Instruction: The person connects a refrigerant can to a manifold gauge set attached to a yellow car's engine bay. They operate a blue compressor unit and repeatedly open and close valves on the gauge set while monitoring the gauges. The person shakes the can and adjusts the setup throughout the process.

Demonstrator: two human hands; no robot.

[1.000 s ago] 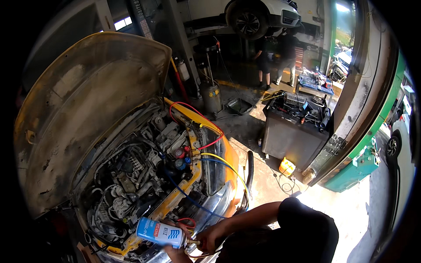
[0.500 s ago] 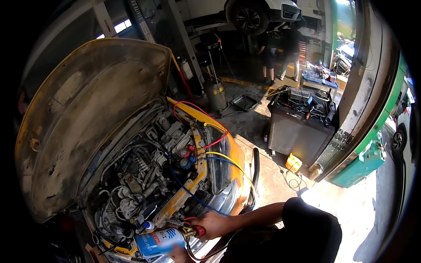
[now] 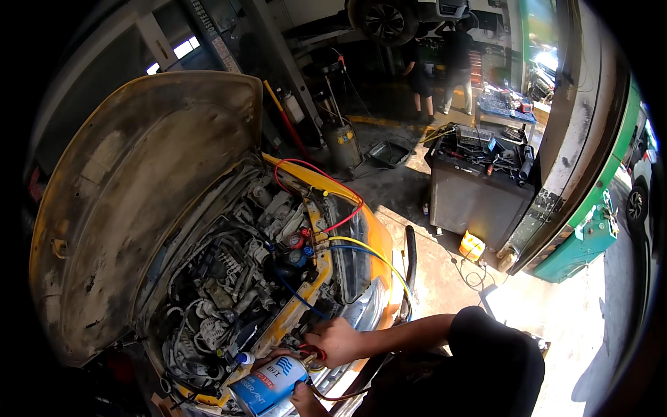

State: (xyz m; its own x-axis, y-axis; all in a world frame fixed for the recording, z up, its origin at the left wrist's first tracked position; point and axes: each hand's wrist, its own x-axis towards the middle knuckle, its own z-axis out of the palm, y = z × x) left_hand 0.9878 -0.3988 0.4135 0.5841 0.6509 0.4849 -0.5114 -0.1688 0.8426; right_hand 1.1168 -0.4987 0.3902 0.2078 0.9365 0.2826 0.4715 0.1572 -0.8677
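Note:
My left hand (image 3: 303, 397) is closed around a blue and white refrigerant can (image 3: 267, 388), tilted at the front edge of the engine bay. My right hand (image 3: 337, 343) is closed on the red-handled can tap (image 3: 317, 352) at the can's brass top end. A brown hose (image 3: 340, 397) runs from beside the can toward my body. Farther in, a manifold gauge set with a red gauge (image 3: 296, 240) and a blue gauge (image 3: 297, 258) rests by the headlight. Red (image 3: 333, 229), yellow (image 3: 375, 251) and blue (image 3: 295, 293) hoses lead off it.
A raised yellow hood (image 3: 146, 187) stands over the engine (image 3: 215, 299). To the right are a tool cart (image 3: 479, 198), a yellow jug (image 3: 472, 246) and a green metal box (image 3: 577, 247). Two people (image 3: 455, 66) stand under a lifted car at the back.
The can has swung slightly right and down, its top now turned more upward. My right hand has moved up a little on the can tap. The whole view has shifted slightly.

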